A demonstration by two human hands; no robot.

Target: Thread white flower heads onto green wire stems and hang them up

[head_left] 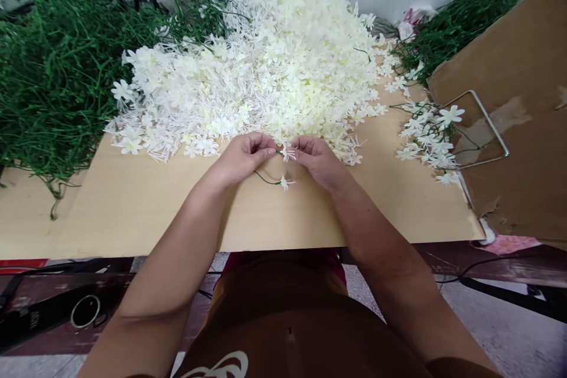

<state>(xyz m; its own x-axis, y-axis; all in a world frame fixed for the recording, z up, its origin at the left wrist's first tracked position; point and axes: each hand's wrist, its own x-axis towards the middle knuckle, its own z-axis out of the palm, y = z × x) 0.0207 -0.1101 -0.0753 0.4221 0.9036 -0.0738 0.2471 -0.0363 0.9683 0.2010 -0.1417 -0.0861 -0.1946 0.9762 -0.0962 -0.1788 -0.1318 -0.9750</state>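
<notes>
My left hand (245, 156) pinches a thin green wire stem (264, 178) that curves down to a small white flower (284, 182) set on it. My right hand (319, 159) pinches another small white flower head (287, 154) right at the stem's tip, between the two hands. Both hands rest on the wooden board (146, 207), at the near edge of a large heap of loose white artificial flowers (270, 65).
A mass of green wire stems (53, 82) lies at the left, and more green stems (465, 18) at the back right. Finished flower sprigs (427, 130) lie at the right beside a cardboard box (518, 112) with a metal wire handle (491, 124).
</notes>
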